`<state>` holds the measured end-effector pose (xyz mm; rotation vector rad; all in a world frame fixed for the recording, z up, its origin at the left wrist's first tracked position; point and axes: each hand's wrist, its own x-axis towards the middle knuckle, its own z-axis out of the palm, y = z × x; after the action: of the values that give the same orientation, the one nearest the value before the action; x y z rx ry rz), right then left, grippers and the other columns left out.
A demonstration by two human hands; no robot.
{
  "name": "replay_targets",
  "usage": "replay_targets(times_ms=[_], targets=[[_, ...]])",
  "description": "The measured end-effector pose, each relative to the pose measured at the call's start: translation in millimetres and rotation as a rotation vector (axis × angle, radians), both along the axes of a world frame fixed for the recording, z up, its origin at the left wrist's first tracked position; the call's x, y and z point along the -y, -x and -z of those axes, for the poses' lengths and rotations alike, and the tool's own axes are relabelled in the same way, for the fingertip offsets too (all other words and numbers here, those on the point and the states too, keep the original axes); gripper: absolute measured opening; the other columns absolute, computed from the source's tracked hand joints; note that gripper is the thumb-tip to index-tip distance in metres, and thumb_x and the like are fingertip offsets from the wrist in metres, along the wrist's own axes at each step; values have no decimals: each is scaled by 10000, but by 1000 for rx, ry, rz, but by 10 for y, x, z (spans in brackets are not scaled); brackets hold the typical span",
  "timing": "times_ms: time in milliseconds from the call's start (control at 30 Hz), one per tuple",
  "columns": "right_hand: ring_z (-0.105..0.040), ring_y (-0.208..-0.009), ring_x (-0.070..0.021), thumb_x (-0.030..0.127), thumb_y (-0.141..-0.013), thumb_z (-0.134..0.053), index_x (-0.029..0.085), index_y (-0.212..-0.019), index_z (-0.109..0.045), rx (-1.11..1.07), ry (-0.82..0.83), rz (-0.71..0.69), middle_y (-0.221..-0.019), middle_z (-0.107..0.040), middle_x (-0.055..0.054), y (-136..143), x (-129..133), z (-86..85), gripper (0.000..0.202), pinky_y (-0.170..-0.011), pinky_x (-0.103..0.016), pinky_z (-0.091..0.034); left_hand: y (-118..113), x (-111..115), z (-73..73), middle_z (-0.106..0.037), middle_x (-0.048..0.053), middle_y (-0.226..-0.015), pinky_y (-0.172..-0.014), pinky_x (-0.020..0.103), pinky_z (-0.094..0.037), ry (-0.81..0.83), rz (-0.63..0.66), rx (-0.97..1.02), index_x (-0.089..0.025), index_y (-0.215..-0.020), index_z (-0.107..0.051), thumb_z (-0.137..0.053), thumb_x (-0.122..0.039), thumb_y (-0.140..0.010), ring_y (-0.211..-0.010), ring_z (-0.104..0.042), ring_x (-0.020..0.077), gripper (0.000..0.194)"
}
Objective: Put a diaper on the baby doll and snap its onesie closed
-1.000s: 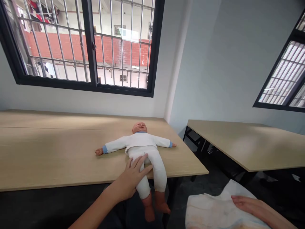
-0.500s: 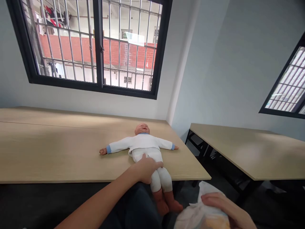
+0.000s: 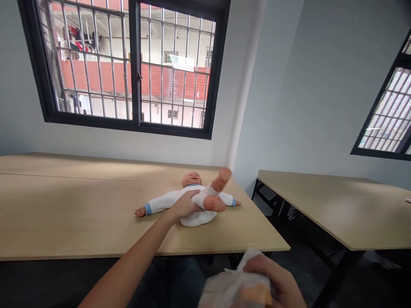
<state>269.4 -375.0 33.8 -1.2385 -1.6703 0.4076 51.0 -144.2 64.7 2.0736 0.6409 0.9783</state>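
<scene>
A: Where does the work stand?

B: The doll lies on its back on the near table, close to the right end, head toward the far wall. The left hand is closed around its legs and holds them folded up over the belly, so both bare feet point into the air and the seat is raised off the wood.

A: And the other hand?

B: The right hand is low and near, below the table edge, fingers curled over a crumpled white diaper. It is gripping the diaper, not pinching a corner.

A: So what is done?

B: Judging from this, the lifting is done: the legs are up and there is room beneath the doll. The diaper is well apart from the doll, not yet on the table, and looks bunched rather than spread out. Sliding it under and fastening it all seems left. The doll is fully clothed in white, too.

A: Count things for me.

B: One doll, with two feet up and two arms spread flat. One diaper. Two hands, both the person's own; nobody else is in sight. Two tables, the second to the right across a gap. Two barred windows, one on the far wall and one partly seen at the right edge.
</scene>
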Motion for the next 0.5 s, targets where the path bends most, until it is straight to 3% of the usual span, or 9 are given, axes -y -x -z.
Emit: replay_targets(times_ms=[200,333,500], targets=[[-596,-738,-187,111,-685,-502,195,-784,-644,-10,-8,182,-792,-663,-36,338,-790,16,192,-629,-260,-430,47,-68,-63,-674,30,-929,-812,328,-462,257,71,246,-172,-985,-662,-748,-237,-599,-895,-604,242,401],[-554,-708,-182,138,-726,-511,180,-766,-633,130,-92,310,-760,-646,-43,545,-1198,-58,134,-647,-272,-384,73,-54,-186,-654,24,-877,-787,318,-460,239,30,279,-159,-967,-661,-746,-223,-585,-853,-590,221,396],[-580,-886,-205,152,-821,-489,178,-876,-625,298,-104,377,-910,-669,-77,784,-1579,-119,149,-748,-282,-376,99,-128,-322,-664,43,-905,-765,337,-474,237,-38,374,-149,-989,-647,-776,-281,-576,-851,-605,240,452]])
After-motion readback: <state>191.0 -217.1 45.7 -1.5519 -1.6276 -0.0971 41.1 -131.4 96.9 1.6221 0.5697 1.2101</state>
